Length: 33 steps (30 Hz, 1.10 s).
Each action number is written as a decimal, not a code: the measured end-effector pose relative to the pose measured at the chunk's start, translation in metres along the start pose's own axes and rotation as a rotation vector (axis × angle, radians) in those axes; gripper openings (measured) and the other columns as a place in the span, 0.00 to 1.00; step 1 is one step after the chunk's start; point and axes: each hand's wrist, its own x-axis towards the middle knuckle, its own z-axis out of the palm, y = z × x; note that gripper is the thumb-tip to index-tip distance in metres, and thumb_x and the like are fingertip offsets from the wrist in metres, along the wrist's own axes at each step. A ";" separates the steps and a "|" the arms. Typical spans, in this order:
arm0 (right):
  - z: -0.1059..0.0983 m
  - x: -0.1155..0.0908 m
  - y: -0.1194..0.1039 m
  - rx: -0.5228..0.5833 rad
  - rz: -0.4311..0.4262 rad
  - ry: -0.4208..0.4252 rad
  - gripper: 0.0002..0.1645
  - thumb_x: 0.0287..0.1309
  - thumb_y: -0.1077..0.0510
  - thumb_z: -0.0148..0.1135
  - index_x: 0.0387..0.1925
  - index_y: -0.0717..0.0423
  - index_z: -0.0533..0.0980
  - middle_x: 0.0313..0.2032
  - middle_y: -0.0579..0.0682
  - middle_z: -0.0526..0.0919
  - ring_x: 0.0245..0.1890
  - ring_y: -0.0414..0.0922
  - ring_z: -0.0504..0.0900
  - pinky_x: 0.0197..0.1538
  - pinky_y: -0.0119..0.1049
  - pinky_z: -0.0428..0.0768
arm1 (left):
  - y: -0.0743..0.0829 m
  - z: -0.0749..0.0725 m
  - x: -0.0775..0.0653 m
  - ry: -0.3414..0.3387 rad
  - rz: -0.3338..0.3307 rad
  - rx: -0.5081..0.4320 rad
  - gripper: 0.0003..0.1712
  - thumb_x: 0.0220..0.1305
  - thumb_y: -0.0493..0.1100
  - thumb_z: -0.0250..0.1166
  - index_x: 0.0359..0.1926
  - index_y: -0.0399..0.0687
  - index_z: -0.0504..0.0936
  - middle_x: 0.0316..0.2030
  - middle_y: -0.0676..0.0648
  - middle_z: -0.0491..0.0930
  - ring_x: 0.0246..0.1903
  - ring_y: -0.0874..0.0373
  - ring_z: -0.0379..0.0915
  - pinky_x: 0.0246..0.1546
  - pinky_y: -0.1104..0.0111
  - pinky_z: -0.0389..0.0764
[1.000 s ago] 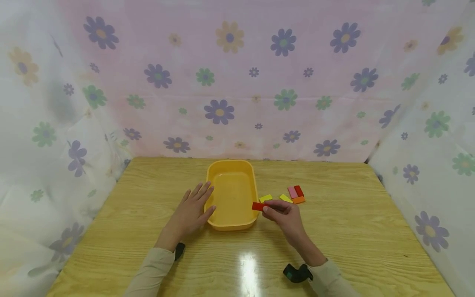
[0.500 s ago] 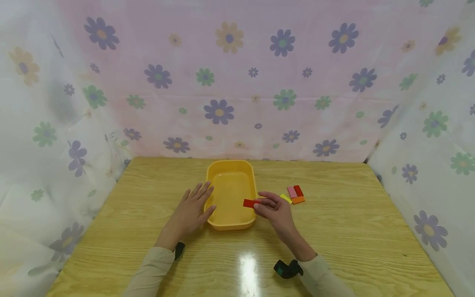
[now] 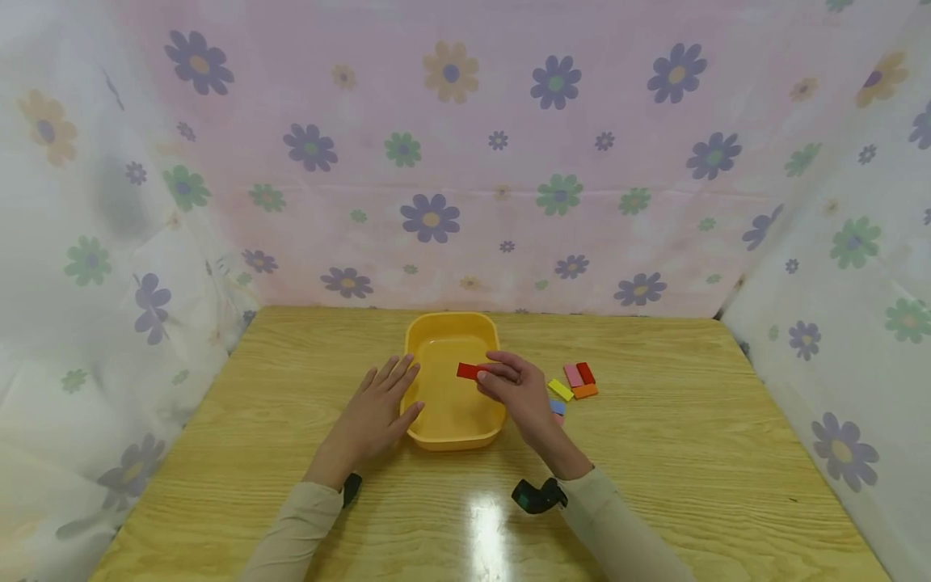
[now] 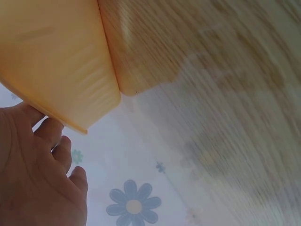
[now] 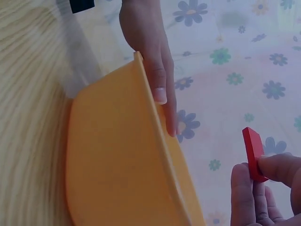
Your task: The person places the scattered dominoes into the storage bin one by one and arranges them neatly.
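Observation:
My right hand (image 3: pixel 518 398) pinches a flat red rectangular block (image 3: pixel 467 371) between thumb and fingertips. In the head view the block overlaps the inside of a yellow plastic basin (image 3: pixel 454 444). From the right wrist view, the same red block (image 5: pixel 254 149) stands above the level of the basin's rim (image 5: pixel 162 141). Spread, fairly straight fingers of my left hand (image 3: pixel 374 414) rest on the basin's left rim. The left wrist view has these fingers (image 4: pixel 49 132) along the rim's outer side.
Right of the basin lie small flat blocks on the wooden table (image 3: pixel 676 436): pink (image 3: pixel 573 376), red (image 3: pixel 586 373), orange (image 3: pixel 585 391) and yellow (image 3: pixel 560 390). A blue block (image 3: pixel 557 406) peeks out beside my right hand. Flowered cloth (image 3: pixel 465 162) surrounds the table's back and sides.
My right hand has carried the red block leftward and farther back, from the basin's right rim to over its inside. Blue and pink blocks have come out from behind the arm. The left hand stays put.

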 end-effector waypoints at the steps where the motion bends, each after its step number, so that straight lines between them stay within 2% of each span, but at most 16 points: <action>1: 0.002 0.002 -0.001 0.002 -0.001 0.003 0.22 0.55 0.65 0.62 0.53 0.59 0.73 0.44 0.61 0.80 0.48 0.63 0.78 0.47 0.44 0.80 | 0.000 0.000 0.000 -0.004 -0.002 -0.001 0.37 0.69 0.62 0.44 0.71 0.48 0.54 0.72 0.48 0.48 0.71 0.49 0.41 0.68 0.49 0.45; 8: 0.015 0.019 -0.008 -0.032 0.045 0.021 0.21 0.55 0.64 0.63 0.53 0.57 0.74 0.44 0.58 0.81 0.48 0.59 0.79 0.47 0.42 0.80 | 0.000 -0.001 0.000 -0.010 -0.002 0.003 0.37 0.69 0.61 0.43 0.71 0.47 0.54 0.72 0.47 0.48 0.71 0.50 0.41 0.69 0.51 0.45; 11: 0.019 0.028 -0.009 -0.053 0.037 0.025 0.20 0.56 0.64 0.63 0.52 0.56 0.74 0.43 0.58 0.81 0.47 0.57 0.81 0.48 0.44 0.79 | 0.000 -0.001 0.000 -0.007 -0.003 0.000 0.37 0.69 0.61 0.44 0.71 0.47 0.54 0.72 0.47 0.48 0.71 0.50 0.41 0.69 0.50 0.45; 15: 0.023 0.040 -0.009 -0.048 0.020 0.037 0.21 0.55 0.65 0.63 0.52 0.59 0.74 0.42 0.58 0.81 0.43 0.54 0.83 0.49 0.48 0.78 | 0.000 -0.001 0.000 -0.002 0.003 0.001 0.36 0.69 0.60 0.45 0.71 0.46 0.55 0.72 0.47 0.49 0.71 0.49 0.42 0.68 0.50 0.46; 19: 0.028 0.053 -0.007 -0.055 0.010 0.038 0.23 0.54 0.66 0.63 0.53 0.65 0.72 0.40 0.59 0.81 0.38 0.48 0.85 0.48 0.47 0.79 | -0.001 -0.001 0.000 0.002 0.001 0.011 0.36 0.69 0.60 0.45 0.71 0.45 0.56 0.72 0.46 0.49 0.71 0.49 0.42 0.68 0.49 0.46; 24: 0.035 0.073 -0.003 -0.079 0.038 0.044 0.25 0.53 0.67 0.64 0.54 0.69 0.71 0.39 0.59 0.81 0.32 0.43 0.84 0.49 0.49 0.78 | -0.001 -0.001 0.000 0.016 0.016 0.022 0.37 0.69 0.60 0.45 0.70 0.44 0.57 0.71 0.44 0.50 0.70 0.47 0.44 0.67 0.48 0.48; 28: 0.038 0.087 0.001 -0.129 0.070 0.055 0.27 0.52 0.67 0.65 0.54 0.71 0.70 0.40 0.62 0.81 0.31 0.44 0.84 0.47 0.47 0.80 | -0.001 -0.001 0.000 0.008 0.016 0.026 0.37 0.69 0.61 0.45 0.70 0.44 0.57 0.71 0.45 0.50 0.70 0.47 0.44 0.67 0.48 0.48; 33: 0.041 0.102 0.009 -0.203 0.109 0.071 0.25 0.51 0.67 0.65 0.51 0.71 0.71 0.41 0.63 0.81 0.36 0.52 0.84 0.43 0.43 0.82 | 0.000 -0.003 0.000 -0.010 0.011 0.028 0.37 0.69 0.60 0.44 0.70 0.44 0.56 0.71 0.45 0.49 0.70 0.48 0.44 0.68 0.49 0.47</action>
